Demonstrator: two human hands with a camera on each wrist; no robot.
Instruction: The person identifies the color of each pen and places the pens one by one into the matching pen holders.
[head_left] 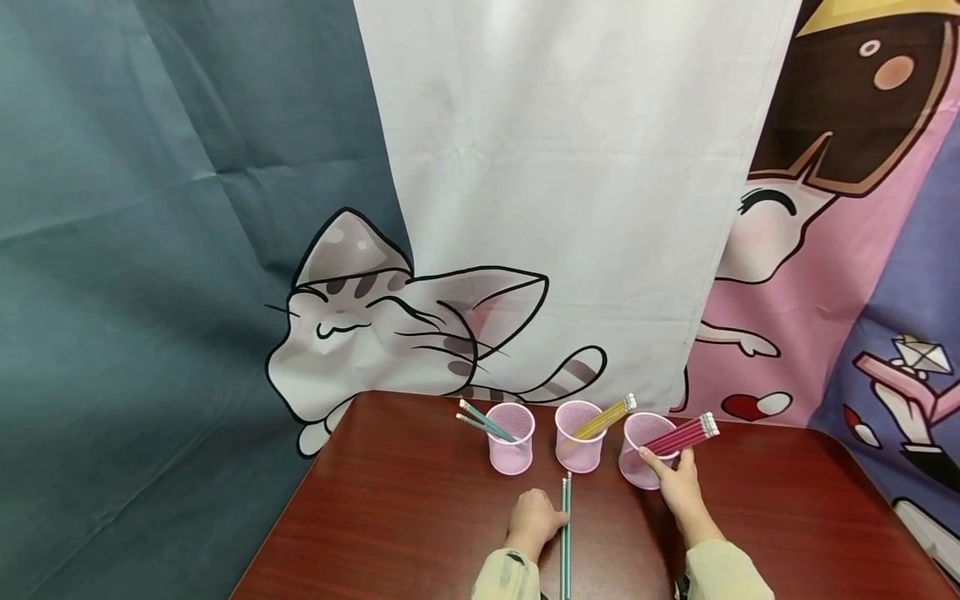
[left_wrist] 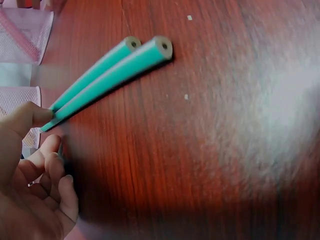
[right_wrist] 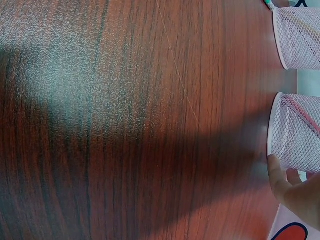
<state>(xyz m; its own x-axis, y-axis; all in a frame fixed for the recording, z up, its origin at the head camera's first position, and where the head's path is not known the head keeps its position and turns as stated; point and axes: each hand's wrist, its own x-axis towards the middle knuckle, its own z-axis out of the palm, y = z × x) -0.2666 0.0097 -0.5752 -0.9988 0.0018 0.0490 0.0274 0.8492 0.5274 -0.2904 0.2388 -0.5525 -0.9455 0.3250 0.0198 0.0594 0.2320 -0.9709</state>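
Observation:
Two teal pencils (head_left: 566, 533) lie side by side on the table, pointing away from me. My left hand (head_left: 534, 521) is at their left, with its thumb against them. In the left wrist view the thumb (left_wrist: 32, 116) overlaps the teal pencils (left_wrist: 107, 75), while the other fingers are loosely bent below, with a gap between. My right hand (head_left: 681, 483) holds the right pink mesh cup (head_left: 637, 467), one digit at its rim and the rest around its side. Dark pink pencils (head_left: 681, 435) with white ends lean out of this cup to the right.
A middle mesh cup (head_left: 577, 454) contains yellow pencils (head_left: 603, 419). The left mesh cup (head_left: 510, 458) contains teal pencils (head_left: 486, 421) tilted left. All three cups stand near the far edge of the brown table (head_left: 375, 500). Behind it hangs a printed cloth (head_left: 570, 167).

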